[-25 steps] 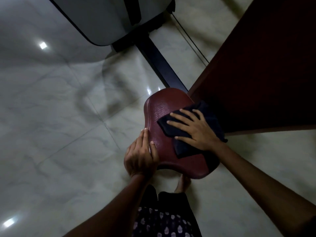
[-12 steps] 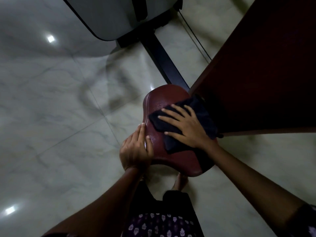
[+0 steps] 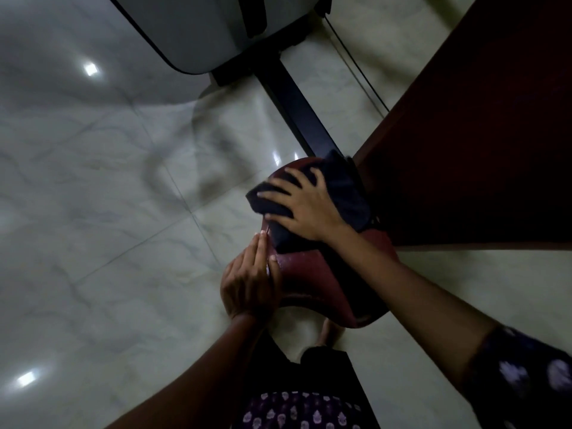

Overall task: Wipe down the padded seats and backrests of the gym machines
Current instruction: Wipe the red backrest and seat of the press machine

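— Below our head camera, what do we have?

— We have a dark red padded seat on a black machine rail, standing over a pale marble-look floor. Our right hand lies flat with its fingers spread, pressing a dark folded cloth onto the far half of the seat. Our left hand rests against the seat's left edge, fingers straight and together, thumb on the padding, steadying it rather than clutching it.

— How far along are we?

— We judge we are mid-wipe on this one seat. The near part of the padding shows a faint wet sheen, which suggests it is done; the cloth covers the far end. We cannot see any backrest here, and other machines would remain.

— Any containers, a bucket or a spray bottle?

— We see none in view. Beyond the seat sits a grey rounded machine housing, and a thin black cable runs along the floor. A large dark reddish-brown wooden piece of furniture fills the right side, just beside the seat. Our patterned clothing shows at the bottom.
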### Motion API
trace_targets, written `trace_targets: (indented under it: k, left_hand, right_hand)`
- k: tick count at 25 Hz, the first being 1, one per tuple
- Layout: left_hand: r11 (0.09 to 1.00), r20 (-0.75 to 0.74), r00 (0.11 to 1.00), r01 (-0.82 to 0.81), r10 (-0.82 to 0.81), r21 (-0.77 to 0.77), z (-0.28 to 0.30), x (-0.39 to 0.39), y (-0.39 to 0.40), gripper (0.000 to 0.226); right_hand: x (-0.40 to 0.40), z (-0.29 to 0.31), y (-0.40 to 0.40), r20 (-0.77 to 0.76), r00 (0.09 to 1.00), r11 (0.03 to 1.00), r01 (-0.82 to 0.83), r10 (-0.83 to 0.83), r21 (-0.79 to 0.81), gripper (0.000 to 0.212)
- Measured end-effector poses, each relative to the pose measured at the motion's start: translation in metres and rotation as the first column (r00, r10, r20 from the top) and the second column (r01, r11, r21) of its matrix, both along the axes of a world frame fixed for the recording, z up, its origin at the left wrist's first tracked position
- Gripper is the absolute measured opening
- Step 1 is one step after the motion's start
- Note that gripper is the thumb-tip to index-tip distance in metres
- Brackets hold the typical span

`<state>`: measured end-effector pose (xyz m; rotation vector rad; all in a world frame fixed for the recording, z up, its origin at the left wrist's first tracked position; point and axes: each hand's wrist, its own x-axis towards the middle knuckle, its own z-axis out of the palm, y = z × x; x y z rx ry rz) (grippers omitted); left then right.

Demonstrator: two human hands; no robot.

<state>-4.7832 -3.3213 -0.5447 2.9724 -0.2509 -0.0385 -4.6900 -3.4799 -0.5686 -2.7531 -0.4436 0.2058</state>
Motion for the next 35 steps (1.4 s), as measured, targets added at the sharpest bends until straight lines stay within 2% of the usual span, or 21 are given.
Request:
trace_targets:
  k: [2, 5, 10, 14, 16, 18, 20, 21, 23, 24, 25, 29, 32, 33, 35]
  left_hand:
    - [1.0, -0.004, 1.0, -0.002, 0.003, 0.006, 0.001, 0.0, 0.0, 0.048]
    - [1.0, 0.003, 1.0, -0.003, 0.003, 0.006, 0.002, 0.001, -0.001, 0.048]
    - [1.0, 0.001, 1.0, -0.003, 0.003, -0.013, 0.003, 0.0, 0.0, 0.048]
    - [0.999, -0.008, 1.0, -0.015, 0.015, -0.034, 0.002, 0.0, -0.002, 0.048]
    - [0.999, -0.012, 1.0, -0.015, 0.015, -0.032, 0.001, 0.0, -0.001, 0.048]
    - [0.999, -0.016, 1.0, -0.02, 0.019, -0.033, 0.001, 0.001, -0.001, 0.048]
    - [0.999, -0.02, 1.0, -0.017, 0.016, -0.031, 0.002, 0.002, -0.002, 0.048]
    - [1.0, -0.018, 1.0, -0.014, 0.013, -0.027, 0.003, 0.001, -0.003, 0.048]
    - [1.0, -0.009, 1.0, -0.008, 0.008, -0.023, 0.003, 0.0, -0.002, 0.048]
    - [1.0, -0.004, 1.0, -0.009, 0.009, -0.022, 0.003, 0.0, -0.002, 0.048]
    - [1.0, -0.001, 1.0, -0.009, 0.009, -0.021, 0.003, 0.0, -0.002, 0.048]
    - [1.0, -0.004, 1.0, -0.009, 0.009, -0.018, 0.003, 0.001, -0.003, 0.048]
    - [1.0, 0.003, 1.0, 0.001, -0.001, -0.021, 0.004, 0.0, -0.004, 0.048]
    - [1.0, 0.005, 1.0, -0.001, 0.001, -0.028, 0.004, 0.001, -0.003, 0.048]
    - [0.999, 0.002, 1.0, -0.002, 0.002, -0.036, 0.003, 0.003, -0.003, 0.048]
  right_hand:
    - [0.042, -0.002, 0.0, -0.105, 0.986, 0.992, 0.123, -0.127, -0.035, 0.049]
    - [0.052, -0.013, -0.023, -0.202, 0.885, 0.901, 0.432, -0.419, 0.025, 0.05]
    - [-0.052, -0.011, -0.045, -0.167, 0.751, 0.757, 0.652, -0.639, 0.032, 0.058]
    - [-0.114, 0.001, -0.002, -0.077, 0.707, 0.711, 0.701, -0.703, -0.058, 0.055]
    - [-0.106, 0.003, 0.01, -0.048, 0.741, 0.742, 0.669, -0.67, -0.044, 0.052]
    - [-0.072, 0.001, -0.003, -0.049, 0.872, 0.873, 0.488, -0.488, -0.001, 0.052]
    - [-0.026, -0.005, -0.024, -0.076, 0.935, 0.937, 0.349, -0.347, 0.014, 0.054]
    - [-0.002, -0.008, -0.034, -0.132, 0.917, 0.924, 0.383, -0.377, 0.018, 0.054]
    - [0.035, -0.014, -0.038, -0.238, 0.795, 0.819, 0.574, -0.558, -0.002, 0.051]
    - [0.042, -0.012, -0.031, -0.247, 0.757, 0.785, 0.619, -0.605, -0.026, 0.05]
    - [0.039, -0.009, -0.02, -0.225, 0.77, 0.796, 0.604, -0.597, -0.047, 0.049]
    - [-0.018, 0.003, 0.005, -0.03, 0.97, 0.97, 0.242, -0.242, 0.022, 0.05]
    - [-0.011, -0.006, -0.027, 0.029, 0.998, 0.997, -0.062, 0.061, 0.05, 0.055]
    - [0.005, -0.009, -0.041, -0.01, 0.999, 0.997, -0.051, 0.052, 0.058, 0.057]
    - [0.032, -0.014, -0.052, -0.144, 0.962, 0.967, 0.243, -0.231, 0.072, 0.056]
